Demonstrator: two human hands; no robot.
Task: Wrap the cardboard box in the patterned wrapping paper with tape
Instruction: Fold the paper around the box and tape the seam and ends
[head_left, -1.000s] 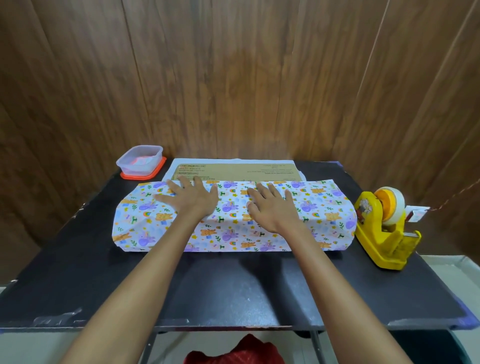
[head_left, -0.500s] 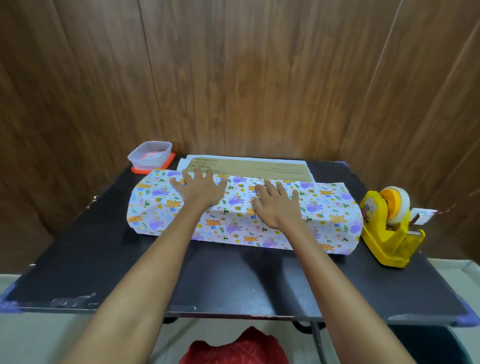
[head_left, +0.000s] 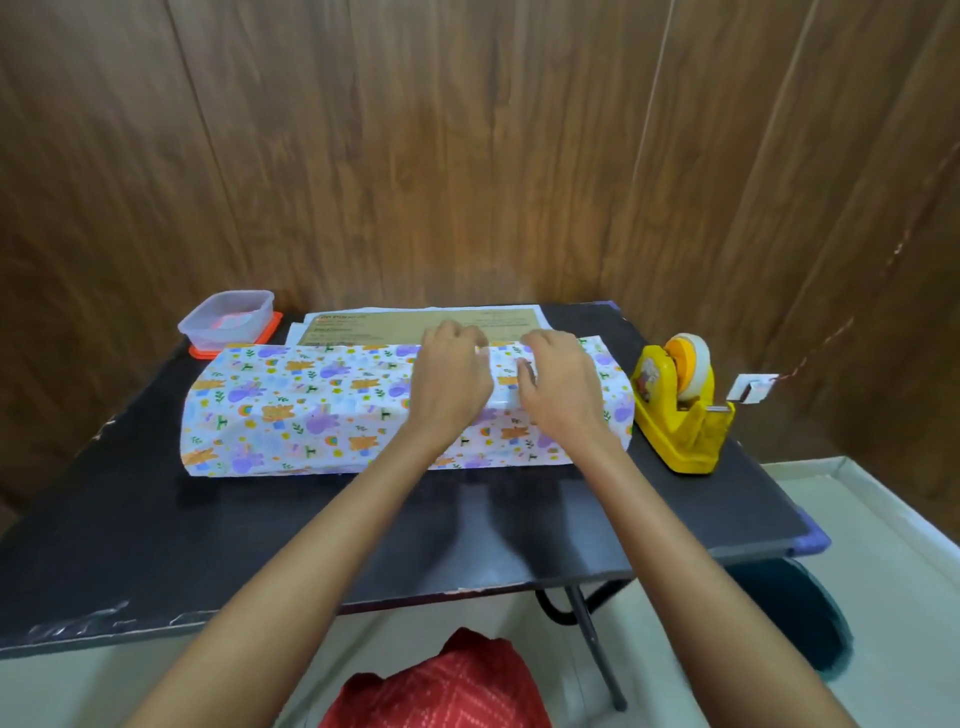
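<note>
Scanning from the left: clear tub (head_left: 228, 322) on the black table's (head_left: 311, 545) far corner, beside patterned wrapping paper (head_left: 311, 410) draped over the cardboard box (head_left: 395, 325) mid-table, box top showing behind. Left hand (head_left: 452, 379) and right hand (head_left: 558, 387) side by side, fingers curled, gripping the paper's far edge. Yellow tape dispenser (head_left: 675, 410) just right of the paper.
</note>
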